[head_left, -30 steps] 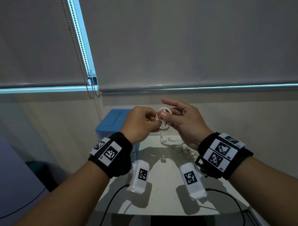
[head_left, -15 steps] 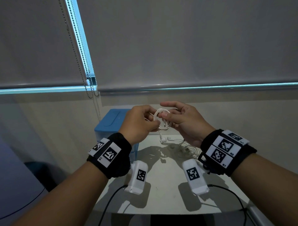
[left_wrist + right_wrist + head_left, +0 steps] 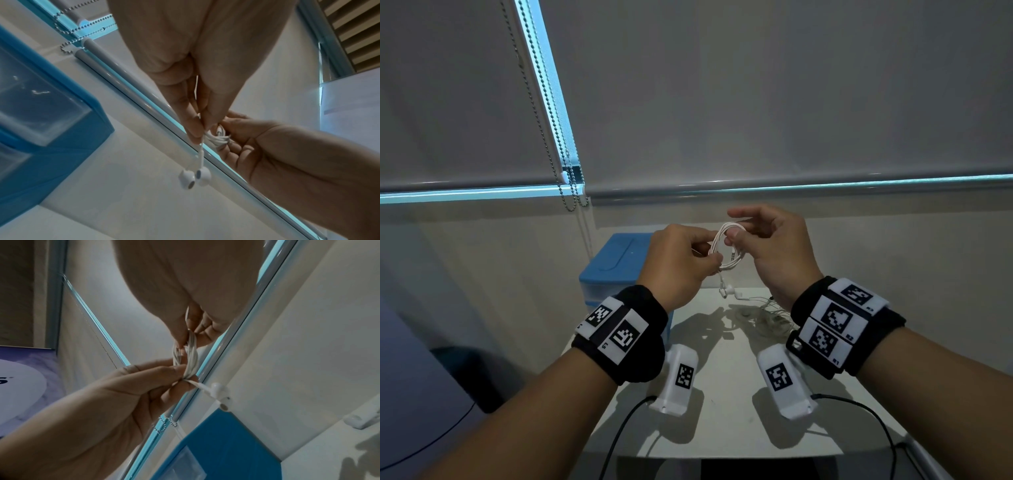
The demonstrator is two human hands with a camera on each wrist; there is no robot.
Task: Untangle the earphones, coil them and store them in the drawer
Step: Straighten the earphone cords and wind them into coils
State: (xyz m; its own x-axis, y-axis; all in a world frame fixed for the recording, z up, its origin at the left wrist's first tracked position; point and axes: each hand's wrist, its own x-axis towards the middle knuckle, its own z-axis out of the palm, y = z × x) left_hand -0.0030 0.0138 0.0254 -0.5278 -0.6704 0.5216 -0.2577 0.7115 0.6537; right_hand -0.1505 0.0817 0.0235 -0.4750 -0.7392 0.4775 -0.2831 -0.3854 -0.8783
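A: Any writing? The right wristband point(image 3: 839, 320) tags read R1, R2, R3. The left wristband point(image 3: 616, 330) shows "L" and a digit too small to make out.

B: Hands? The left hand point(image 3: 681, 262) pinches the lower side of the coiled white earphones point(image 3: 727, 248), held in the air above the white table point(image 3: 722, 431). The right hand point(image 3: 774, 246) pinches the coil's top. Two earbuds point(image 3: 194, 177) dangle beneath.

A: Hidden? A second cable tangle point(image 3: 763, 317) on the table is partly behind the right wrist. The blue drawer unit point(image 3: 619, 263), left of the coil, is half covered by the left hand.
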